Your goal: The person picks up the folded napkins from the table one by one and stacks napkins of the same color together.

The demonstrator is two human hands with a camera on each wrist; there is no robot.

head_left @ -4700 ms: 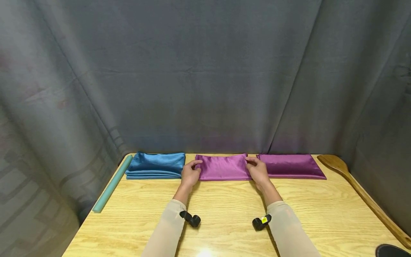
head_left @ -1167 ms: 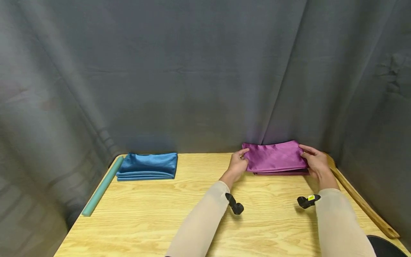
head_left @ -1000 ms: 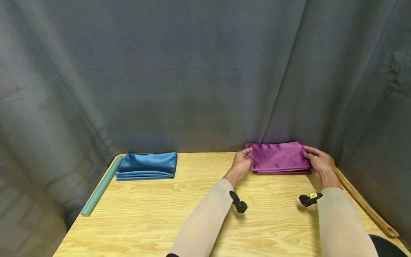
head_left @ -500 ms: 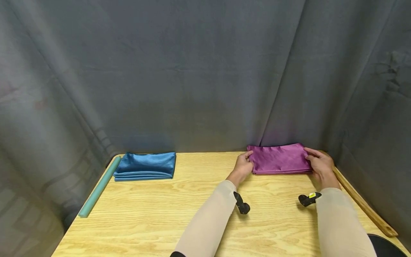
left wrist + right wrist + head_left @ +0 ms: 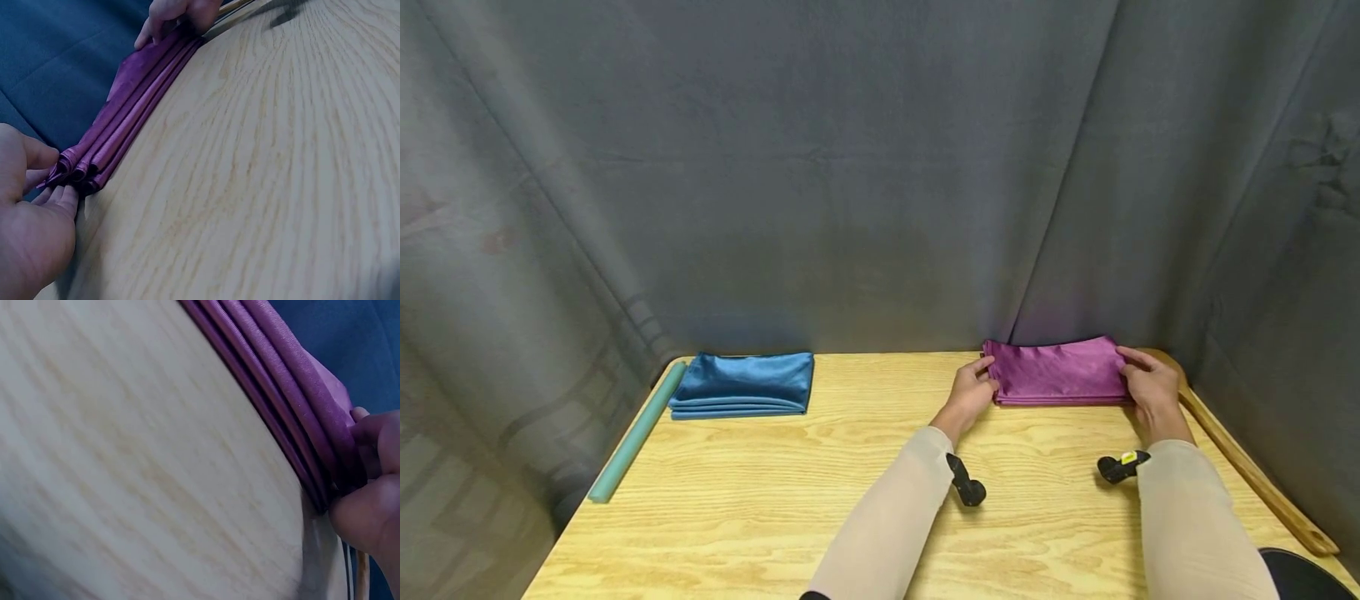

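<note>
Folded purple satin cloths (image 5: 1052, 372) lie stacked at the back right of the wooden table, their rounded fold edges facing front. My left hand (image 5: 971, 392) holds the left end of the stack; in the left wrist view, fingers (image 5: 44, 155) reach over the top layer and others lie low against its end. At the opposite end my right hand (image 5: 1152, 390) pinches the cloth, thumb and fingers curled at the corner in the right wrist view. A folded blue satin stack (image 5: 742, 385) rests at the back left, apart from both hands.
A teal stick (image 5: 638, 432) lies along the table's left edge. A long wooden spatula (image 5: 1255, 471) runs along the right edge, its head partly behind my right hand. Part of a black round object (image 5: 1296, 575) shows at front right. Grey curtains (image 5: 865, 183) stand behind the table.
The lighter purple cloth, earlier in the middle between both hands, has moved right onto the darker purple one and come down. Over the last second the layers have settled together, both hands staying at its ends.
</note>
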